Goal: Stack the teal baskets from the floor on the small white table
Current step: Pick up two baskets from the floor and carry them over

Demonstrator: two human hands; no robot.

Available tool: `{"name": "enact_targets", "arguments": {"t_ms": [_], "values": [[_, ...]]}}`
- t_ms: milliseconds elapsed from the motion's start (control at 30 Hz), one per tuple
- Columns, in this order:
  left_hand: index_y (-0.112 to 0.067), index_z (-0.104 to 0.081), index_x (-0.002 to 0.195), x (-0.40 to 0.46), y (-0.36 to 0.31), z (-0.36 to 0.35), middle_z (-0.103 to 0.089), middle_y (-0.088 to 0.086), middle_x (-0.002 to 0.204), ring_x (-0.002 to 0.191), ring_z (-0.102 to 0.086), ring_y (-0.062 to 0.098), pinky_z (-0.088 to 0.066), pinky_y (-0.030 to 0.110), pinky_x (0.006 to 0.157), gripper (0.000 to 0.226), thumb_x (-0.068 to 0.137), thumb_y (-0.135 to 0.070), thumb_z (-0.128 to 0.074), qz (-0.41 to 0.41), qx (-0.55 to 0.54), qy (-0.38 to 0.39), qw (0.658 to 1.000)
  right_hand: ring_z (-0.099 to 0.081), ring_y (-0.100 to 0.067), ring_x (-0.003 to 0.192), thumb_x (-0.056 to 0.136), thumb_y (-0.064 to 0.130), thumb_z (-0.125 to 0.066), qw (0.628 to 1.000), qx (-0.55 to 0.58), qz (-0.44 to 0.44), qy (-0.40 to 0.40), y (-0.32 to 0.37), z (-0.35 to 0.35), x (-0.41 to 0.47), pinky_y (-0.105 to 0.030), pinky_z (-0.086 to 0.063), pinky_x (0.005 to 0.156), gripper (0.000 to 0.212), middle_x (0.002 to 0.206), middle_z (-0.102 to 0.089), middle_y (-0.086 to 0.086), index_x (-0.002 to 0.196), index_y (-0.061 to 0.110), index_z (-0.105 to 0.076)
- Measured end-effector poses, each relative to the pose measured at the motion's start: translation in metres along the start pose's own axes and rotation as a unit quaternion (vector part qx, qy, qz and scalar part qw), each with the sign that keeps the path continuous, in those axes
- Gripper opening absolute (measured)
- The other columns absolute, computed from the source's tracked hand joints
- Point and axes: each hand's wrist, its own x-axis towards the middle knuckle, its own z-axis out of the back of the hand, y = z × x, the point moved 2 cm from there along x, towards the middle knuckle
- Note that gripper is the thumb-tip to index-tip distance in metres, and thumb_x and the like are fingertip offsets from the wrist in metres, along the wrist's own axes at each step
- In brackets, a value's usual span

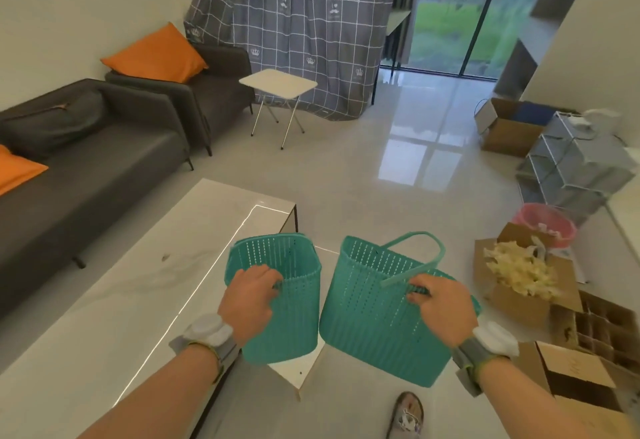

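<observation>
The left hand (247, 294) gripped the smaller teal basket (277, 300) by its rim; the right hand (443, 307) likewise clasped the larger teal basket (381, 314). The small white table (278, 82) stood well ahead, slightly left, nearer the left hand.

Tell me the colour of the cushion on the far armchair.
Orange. The cushion leans on the dark grey armchair, seen in the head view.

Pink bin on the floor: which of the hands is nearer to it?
Right. The right hand, gripping the larger teal basket, is just below-left of the pink bin. The left hand, holding the other teal basket, is further off, beyond both baskets.
</observation>
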Motion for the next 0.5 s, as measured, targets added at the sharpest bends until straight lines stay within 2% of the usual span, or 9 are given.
{"name": "enact_targets", "arguments": {"t_ms": [167,300,433,500], "values": [[-0.015,-0.066,0.098,0.112,-0.037,-0.039,-0.067,0.002,0.093,0.091,-0.061,0.026,-0.044,0.038,0.078,0.019,0.08,-0.009,-0.063,0.021,0.006,0.014,1.0,-0.067,-0.025,0.091,0.082,0.019,-0.069,1.0,0.025,0.011,0.008,-0.064,0.031,0.117,-0.033,-0.047,0.081,0.018,0.099,-0.076,-0.002,0.099,0.018,-0.074],[-0.013,-0.067,0.093,0.176,-0.073,-0.048,-0.067,0.004,0.087,0.083,-0.062,0.029,-0.047,0.039,0.074,0.017,0.077,-0.007,-0.066,0.023,0.009,0.004,1.0,-0.067,-0.026,0.091,0.082,0.018,-0.069,0.999,0.031,0.032,0.013,-0.093,0.058,0.195,-0.034,-0.048,0.08,0.018,0.099,-0.076,-0.004,0.099,0.018,-0.074],[-0.013,-0.068,0.092,0.235,-0.086,-0.043,-0.067,0.002,0.081,0.078,-0.063,0.029,-0.048,0.04,0.068,0.019,0.074,-0.007,-0.068,0.023,0.034,-0.015,0.999,-0.066,-0.025,0.09,0.082,0.02,-0.068,0.997,0.036,0.056,0.042,-0.103,0.081,0.274,-0.029,-0.043,0.074,0.015,0.096,-0.076,-0.001,0.096,0.021,-0.073],[-0.014,-0.068,0.092,0.271,-0.083,-0.047,-0.067,0.0,0.08,0.076,-0.063,0.027,-0.047,0.04,0.066,0.02,0.074,-0.006,-0.071,0.018,0.046,-0.013,0.999,-0.067,-0.024,0.092,0.082,0.021,-0.068,0.996,0.034,0.075,0.041,-0.105,0.087,0.314,-0.031,-0.046,0.078,0.016,0.098,-0.076,0.001,0.097,0.021,-0.073]]}}
